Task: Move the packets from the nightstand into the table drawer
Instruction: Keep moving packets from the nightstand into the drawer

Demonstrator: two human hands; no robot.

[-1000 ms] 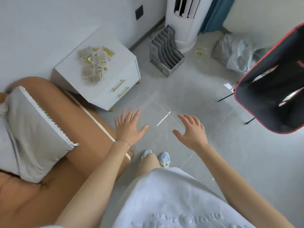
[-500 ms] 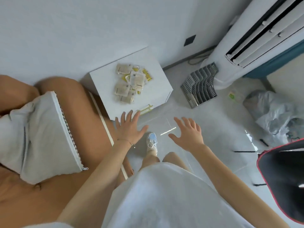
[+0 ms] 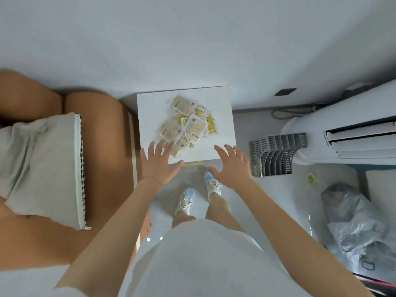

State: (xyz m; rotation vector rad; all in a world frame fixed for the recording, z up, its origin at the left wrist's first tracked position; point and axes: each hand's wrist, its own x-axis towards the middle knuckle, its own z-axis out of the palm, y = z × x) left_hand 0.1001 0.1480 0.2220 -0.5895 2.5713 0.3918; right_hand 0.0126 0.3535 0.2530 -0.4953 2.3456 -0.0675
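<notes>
A heap of several beige and yellow packets (image 3: 188, 125) lies on the white nightstand (image 3: 222, 116), which stands against the wall. My left hand (image 3: 159, 166) hovers over the nightstand's front left corner, fingers spread, its fingertips just short of the nearest packets. My right hand (image 3: 232, 166) hangs open over the front right edge, holding nothing. No table drawer is in view.
A brown bed (image 3: 102, 146) with a grey pillow (image 3: 42, 166) borders the nightstand on the left. A grey file rack (image 3: 276, 155) and a white standing air conditioner (image 3: 347, 138) stand on the right. Plastic bags (image 3: 353, 224) lie on the floor at right.
I have stepped up to the nightstand, so it now sits directly under my hands. Both hands stayed open and came forward over its front edge.
</notes>
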